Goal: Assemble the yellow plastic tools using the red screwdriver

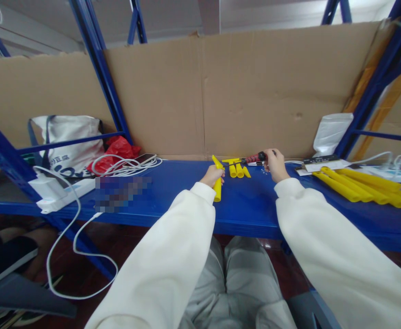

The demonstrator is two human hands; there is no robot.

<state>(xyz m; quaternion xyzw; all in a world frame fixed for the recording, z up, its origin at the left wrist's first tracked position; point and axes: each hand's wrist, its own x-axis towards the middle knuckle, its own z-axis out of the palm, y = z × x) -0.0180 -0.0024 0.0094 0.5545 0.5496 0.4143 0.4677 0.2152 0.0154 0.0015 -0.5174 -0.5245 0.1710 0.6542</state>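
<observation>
Here's the left hand (215,175), fingers wrapped snugly around a yellow tube (217,193) that stands tilted above the blue workbench (179,183), its upper and lower ends poking out past the fist. Across from it, the right hand (274,163) has its fingers curled in on the black end of a red-and-black screwdriver (254,158), the dark shaft pointing left, straight at the tube; whether the tip touches, I can't tell from here. Just below that shaft lie short yellow pieces (236,171), side by side on the bench, and small white bits (264,172) sit scattered beside the right hand. Over on the right, a fanned pile of longer yellow tubes (361,188) rests near a white pouch (332,132) propped up at the back. Far left, a white tote bag (72,137) slumps beside a red plastic bag (121,148), with coiled white cable (128,168) right by it.
</observation>
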